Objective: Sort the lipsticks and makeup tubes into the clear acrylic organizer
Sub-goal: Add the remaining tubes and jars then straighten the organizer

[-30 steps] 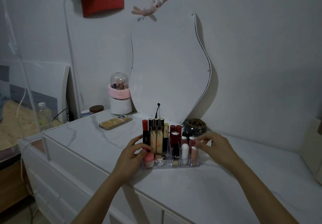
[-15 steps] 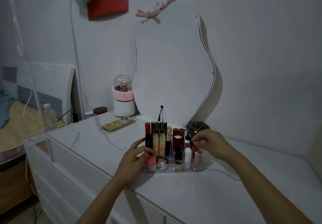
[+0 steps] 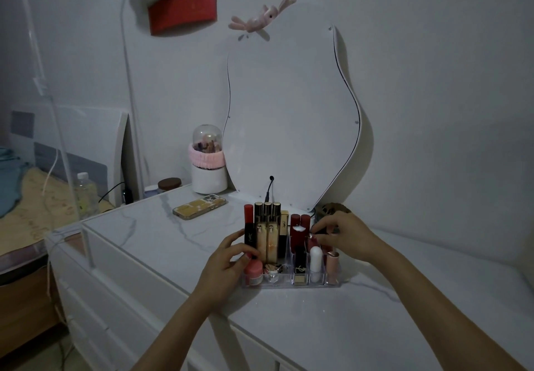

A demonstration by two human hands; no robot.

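On the dresser top, centre: clear acrylic organizer [image 3: 291,283] stands upright, filled with lipsticks and tubes.
Organizer edges: its front wall sits back from the dresser top's [image 3: 332,321] near edge, bare marble showing at 6 o'clock of it.
Left hand [image 3: 228,266]: at 9 o'clock of the organizer, fingers curled round its left end wall, thumb against the black lipstick with a red cap [image 3: 248,230].
Right hand [image 3: 346,236]: at 3 o'clock, above the right rear compartments, thumb and forefinger pinching a small dark tube [image 3: 319,230]; whether that tube is seated in a slot I cannot tell.
Back row: three gold tubes [image 3: 267,230] just beside the red-capped one, then dark red lipsticks [image 3: 299,233].
Front row: pink jar [image 3: 254,272], a white tube [image 3: 315,262], a pink tube [image 3: 332,265].
Open room: bare marble at 4 and 5 o'clock of the organizer, running right; more at 10 o'clock, up to the phone [image 3: 199,208].
Crowded side: at 12 o'clock the curvy mirror [image 3: 291,116] and a dark round object [image 3: 332,210] stand close behind.
Far corner: domed white holder [image 3: 208,162] at 11 o'clock, beside the mirror.
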